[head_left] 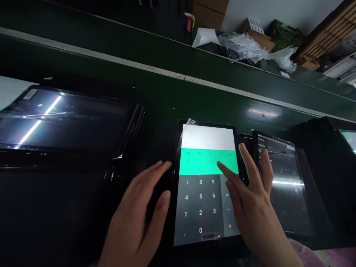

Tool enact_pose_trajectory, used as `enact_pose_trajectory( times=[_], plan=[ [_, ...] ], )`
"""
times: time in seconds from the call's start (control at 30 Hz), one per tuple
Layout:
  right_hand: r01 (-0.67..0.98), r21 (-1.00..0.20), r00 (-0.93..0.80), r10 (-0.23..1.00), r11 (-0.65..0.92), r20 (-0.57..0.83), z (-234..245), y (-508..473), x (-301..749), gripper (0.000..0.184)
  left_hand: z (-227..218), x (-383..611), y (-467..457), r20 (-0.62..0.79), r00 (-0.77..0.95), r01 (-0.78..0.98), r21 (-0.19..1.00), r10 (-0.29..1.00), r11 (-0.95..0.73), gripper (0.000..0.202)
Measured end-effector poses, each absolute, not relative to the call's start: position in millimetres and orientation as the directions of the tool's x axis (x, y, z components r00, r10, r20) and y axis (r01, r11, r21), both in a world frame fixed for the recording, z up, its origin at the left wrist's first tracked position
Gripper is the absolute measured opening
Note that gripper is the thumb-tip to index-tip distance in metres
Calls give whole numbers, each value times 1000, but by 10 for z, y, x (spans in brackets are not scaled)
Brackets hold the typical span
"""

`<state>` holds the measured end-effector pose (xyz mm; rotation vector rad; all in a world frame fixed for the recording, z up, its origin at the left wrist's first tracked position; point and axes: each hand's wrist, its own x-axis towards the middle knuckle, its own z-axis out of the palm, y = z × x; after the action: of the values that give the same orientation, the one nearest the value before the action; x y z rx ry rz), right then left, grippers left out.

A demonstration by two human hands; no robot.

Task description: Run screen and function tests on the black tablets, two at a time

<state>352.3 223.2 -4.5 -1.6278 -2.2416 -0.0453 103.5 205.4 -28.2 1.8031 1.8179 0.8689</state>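
Note:
A tablet [200, 204] lies in front of me with a calculator on its lit screen: white on top, a green function band, dark number keys below. Clear film lifts at its top left corner. My right hand [253, 196] is over its right side, fingers spread, the index fingertip at the green band; whether it touches the glass I cannot tell. Beside the tablet's left edge rests my left hand [139, 211], thumb apart from the fingers, holding nothing. To the right, partly behind my right hand, a second tablet [289, 200] shows a dark screen with faint text.
Stacked dark tablets [75, 122] with glossy film lie at the left. Across the green table runs a pale metal strip [155, 69]. Crumpled clear plastic [244, 46], a tape roll [189, 22] and a green crate [285, 35] are at the back. A black box [322, 148] stands right.

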Motion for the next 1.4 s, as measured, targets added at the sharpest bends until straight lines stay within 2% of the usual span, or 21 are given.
enact_pose_trajectory(
  times=[0.17,0.27,0.47,0.57,0.63,0.73,0.87,1.0,1.2,1.4],
  plan=[
    [939,-201,-201,918,281,342,-58,2249,3670,36,-288,1071,1996,242,-58,702,699,969,-133,35],
    [932,-204,-222,917,299,331,-53,2256,3699,36,-259,1090,1939,297,-95,667,728,950,-161,32],
    [916,-224,-253,911,334,326,-51,2283,3635,36,-260,1008,1931,359,121,706,624,925,-334,34],
    [922,-233,-219,913,309,344,-48,2276,3674,35,-277,995,1976,397,171,695,600,902,-396,35],
    [901,-232,-273,894,367,355,-31,2255,3658,36,-277,1003,2001,414,182,698,584,892,-414,35],
    [836,-233,-420,853,496,310,8,2210,3545,38,-267,1018,2016,397,199,720,561,896,-408,35],
    [814,-215,-495,838,540,230,33,2186,3444,39,-278,1033,2007,363,205,749,540,909,-385,34],
    [842,-228,-407,854,488,324,30,2206,3578,39,-307,1057,1998,308,191,777,533,932,-335,39],
    [936,-248,-154,924,250,351,-21,2259,3757,35,-292,1061,1987,275,87,740,625,957,-247,45],
    [893,-201,-333,891,404,310,-55,2306,3719,39,-297,1059,1993,261,50,744,634,964,-210,42]
  ],
)
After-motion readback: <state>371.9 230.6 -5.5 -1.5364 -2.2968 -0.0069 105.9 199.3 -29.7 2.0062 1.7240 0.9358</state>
